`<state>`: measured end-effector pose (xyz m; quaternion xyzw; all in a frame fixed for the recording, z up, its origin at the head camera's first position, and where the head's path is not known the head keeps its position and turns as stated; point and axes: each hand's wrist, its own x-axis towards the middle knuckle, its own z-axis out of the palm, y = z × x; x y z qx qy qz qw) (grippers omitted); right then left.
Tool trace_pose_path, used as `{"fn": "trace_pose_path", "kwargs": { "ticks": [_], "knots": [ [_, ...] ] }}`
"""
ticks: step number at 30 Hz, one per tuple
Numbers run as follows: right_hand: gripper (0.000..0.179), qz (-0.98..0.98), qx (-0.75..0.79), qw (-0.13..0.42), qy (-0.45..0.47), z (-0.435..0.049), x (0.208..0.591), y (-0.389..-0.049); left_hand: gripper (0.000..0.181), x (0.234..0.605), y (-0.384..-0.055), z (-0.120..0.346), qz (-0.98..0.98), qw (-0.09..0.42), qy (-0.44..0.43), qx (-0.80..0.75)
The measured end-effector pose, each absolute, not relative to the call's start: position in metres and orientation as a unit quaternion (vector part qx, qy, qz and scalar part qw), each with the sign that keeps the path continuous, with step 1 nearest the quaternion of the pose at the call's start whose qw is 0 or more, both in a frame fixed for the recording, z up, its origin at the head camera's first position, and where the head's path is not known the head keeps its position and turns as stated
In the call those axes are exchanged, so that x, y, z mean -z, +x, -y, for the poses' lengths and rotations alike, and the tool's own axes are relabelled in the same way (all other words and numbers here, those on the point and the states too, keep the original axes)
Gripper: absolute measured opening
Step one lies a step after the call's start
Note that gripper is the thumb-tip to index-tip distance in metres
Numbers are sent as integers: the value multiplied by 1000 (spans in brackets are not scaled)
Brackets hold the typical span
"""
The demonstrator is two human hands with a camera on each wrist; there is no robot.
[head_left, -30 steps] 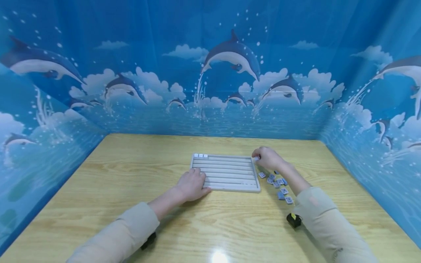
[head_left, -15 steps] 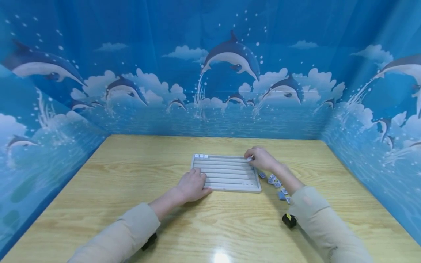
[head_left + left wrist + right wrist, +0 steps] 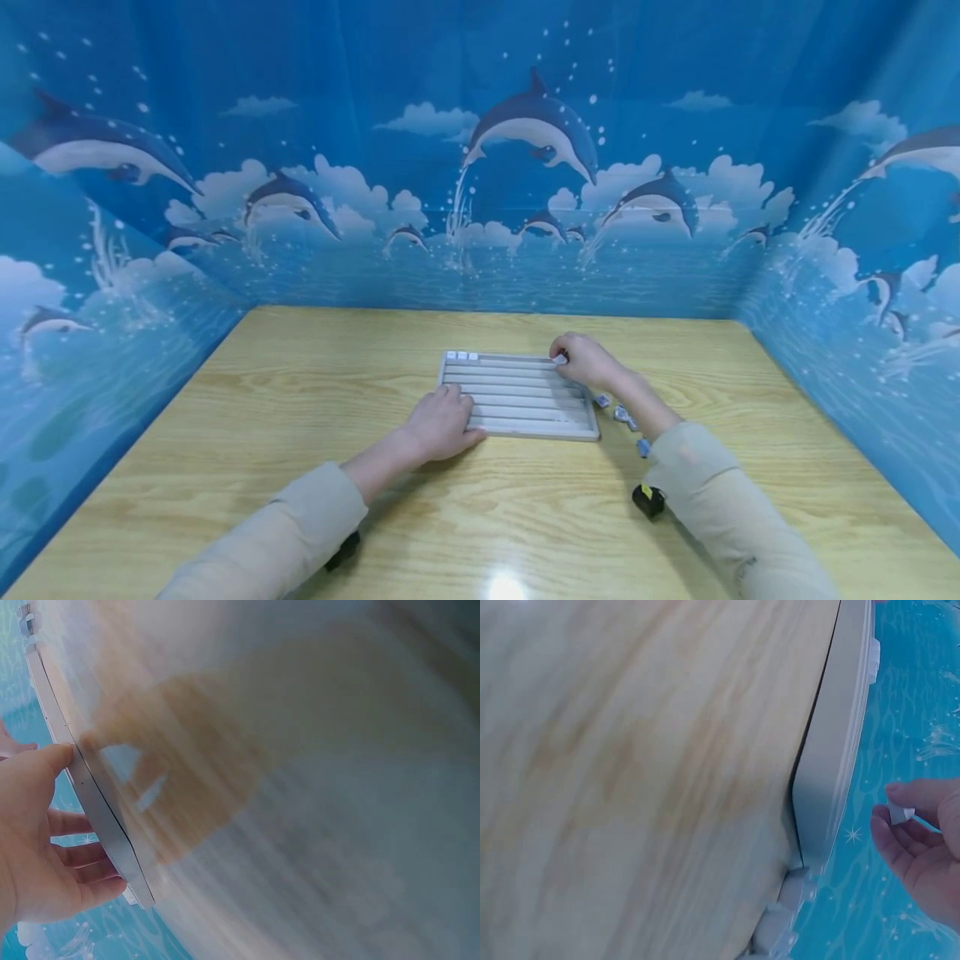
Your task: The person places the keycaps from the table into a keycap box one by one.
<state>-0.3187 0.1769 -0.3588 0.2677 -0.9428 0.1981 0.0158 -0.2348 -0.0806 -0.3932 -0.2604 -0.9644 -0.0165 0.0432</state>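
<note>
A pale grey tray (image 3: 517, 404) with long grooved rows lies on the table. Three small white tiles (image 3: 462, 356) sit side by side at the left end of its far row. My left hand (image 3: 438, 422) grips the tray's left front corner, its thumb along the front wall. Over the far row, toward the tray's right end, my right hand (image 3: 588, 362) pinches a small white tile (image 3: 898, 813) between thumb and fingers. Several loose tiles (image 3: 621, 413) lie just right of the tray, partly hidden by the right forearm.
The wooden table (image 3: 337, 358) reaches back to a blue dolphin-print curtain (image 3: 480, 267), which also stands at both sides. A black device (image 3: 648, 501) with a yellow mark is at the right sleeve cuff.
My right hand has moved left with the tile, from beyond the tray's right corner to over its far row. The left hand stays at the tray's corner.
</note>
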Motion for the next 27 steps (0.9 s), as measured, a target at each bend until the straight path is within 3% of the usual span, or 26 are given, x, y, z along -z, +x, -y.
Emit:
{"fn": "trace_pose_path", "kwargs": {
  "ticks": [7,19,27],
  "knots": [
    [17,939,-193,44,281,-165,358,-321,47,394,-234,82,963,48,-263,17],
    [25,945,-216,9,246,-134,353,-331,47,393,-236,82,964,46,-263,19],
    [23,936,-216,25,278,-122,357,-337,50,393,-235,81,967,32,-254,13]
  ]
}}
